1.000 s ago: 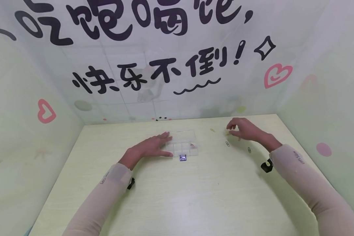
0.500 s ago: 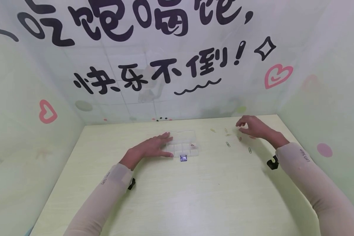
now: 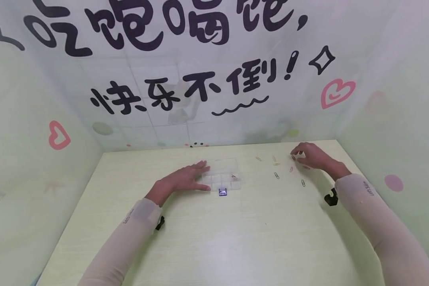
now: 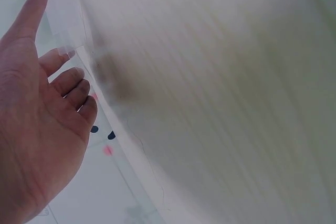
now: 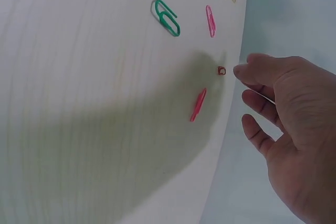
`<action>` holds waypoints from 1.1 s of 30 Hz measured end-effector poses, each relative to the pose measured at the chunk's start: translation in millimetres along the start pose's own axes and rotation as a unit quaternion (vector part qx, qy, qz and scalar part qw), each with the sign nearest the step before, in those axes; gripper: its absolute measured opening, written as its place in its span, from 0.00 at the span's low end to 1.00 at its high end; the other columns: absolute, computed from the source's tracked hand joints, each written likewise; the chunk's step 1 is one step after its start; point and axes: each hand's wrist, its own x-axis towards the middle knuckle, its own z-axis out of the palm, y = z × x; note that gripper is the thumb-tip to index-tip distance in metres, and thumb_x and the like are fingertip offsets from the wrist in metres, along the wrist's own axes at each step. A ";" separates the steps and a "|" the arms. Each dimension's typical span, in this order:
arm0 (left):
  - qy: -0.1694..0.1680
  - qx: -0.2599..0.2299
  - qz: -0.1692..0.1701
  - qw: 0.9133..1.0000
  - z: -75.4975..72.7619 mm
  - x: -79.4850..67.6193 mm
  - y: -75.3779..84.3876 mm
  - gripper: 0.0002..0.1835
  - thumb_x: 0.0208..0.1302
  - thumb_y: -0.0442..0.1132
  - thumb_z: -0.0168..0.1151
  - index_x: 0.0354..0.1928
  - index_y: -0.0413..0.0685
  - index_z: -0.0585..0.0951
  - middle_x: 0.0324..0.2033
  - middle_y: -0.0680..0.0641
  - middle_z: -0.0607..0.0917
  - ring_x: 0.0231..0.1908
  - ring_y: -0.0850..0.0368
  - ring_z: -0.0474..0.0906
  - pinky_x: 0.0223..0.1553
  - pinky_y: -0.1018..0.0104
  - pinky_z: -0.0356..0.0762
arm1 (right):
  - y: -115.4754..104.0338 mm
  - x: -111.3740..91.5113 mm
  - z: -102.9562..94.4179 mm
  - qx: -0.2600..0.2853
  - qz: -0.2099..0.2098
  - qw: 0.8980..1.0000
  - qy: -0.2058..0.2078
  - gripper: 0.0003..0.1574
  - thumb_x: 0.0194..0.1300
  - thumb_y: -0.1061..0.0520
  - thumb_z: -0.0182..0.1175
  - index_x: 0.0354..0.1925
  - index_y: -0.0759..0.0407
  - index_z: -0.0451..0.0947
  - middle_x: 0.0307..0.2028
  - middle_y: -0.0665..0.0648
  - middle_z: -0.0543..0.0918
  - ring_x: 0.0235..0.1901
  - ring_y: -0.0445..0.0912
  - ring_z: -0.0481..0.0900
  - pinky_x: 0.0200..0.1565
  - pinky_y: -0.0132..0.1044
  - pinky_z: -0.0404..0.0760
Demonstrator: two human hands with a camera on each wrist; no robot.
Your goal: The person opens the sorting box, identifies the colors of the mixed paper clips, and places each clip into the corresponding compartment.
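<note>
Rests left hand (image 3: 180,179) against left side of clear compartment box (image 3: 219,164), toward far edge of pale bench (image 3: 214,238), with thumb and fingers spread, not wrapped round anything. Holds right hand (image 3: 310,156) at far right of bench with fingers bent, right by small red clip (image 5: 221,71); in right wrist view, just beside thumb tip, but cannot tell about contact or pinch. Has green clips (image 3: 303,182), pink clip (image 5: 211,21) and second red clip (image 5: 198,105) lying loose on bench near right hand, plus yellow clips (image 3: 258,158) farther left, between box and right hand. Has blue-violet tab (image 3: 223,192) at near edge of box and tiny reddish item (image 3: 234,177) in right part of box, too small to name. Wears long light sleeves (image 3: 132,230) with black pieces (image 3: 331,197) at wrists. Faces whitish wall (image 3: 178,131) with big black lettering (image 3: 202,91), above and behind bench.
</note>
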 end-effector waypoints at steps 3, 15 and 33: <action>-0.001 0.005 -0.001 1.000 0.8 0.4 -0.8 0.53 0.54 0.75 0.57 0.76 0.54 0.58 0.77 0.49 0.48 0.76 0.50 0.44 0.73 0.47 0.49 | 2.5 -0.1 1.8 -0.002 0.008 1.000 -0.003 0.16 0.59 0.70 0.62 0.48 0.69 0.83 0.44 0.65 0.83 0.45 0.58 0.78 0.48 0.54 0.77; 0.000 0.005 -0.001 1.000 0.8 0.3 -0.4 0.53 0.54 0.75 0.58 0.76 0.54 0.58 0.77 0.48 0.49 0.76 0.50 0.44 0.73 0.48 0.49 | 7.0 1.9 11.4 0.004 0.035 0.999 -0.002 0.18 0.61 0.69 0.61 0.50 0.67 0.82 0.44 0.64 0.82 0.44 0.56 0.78 0.45 0.49 0.76; -0.001 0.019 -0.003 1.000 1.0 0.1 1.5 0.53 0.55 0.74 0.57 0.76 0.54 0.56 0.77 0.48 0.48 0.76 0.51 0.44 0.73 0.49 0.48 | 9.5 1.7 13.4 0.017 0.066 0.998 -0.007 0.10 0.63 0.66 0.61 0.44 0.66 0.84 0.38 0.62 0.83 0.31 0.48 0.78 0.30 0.38 0.77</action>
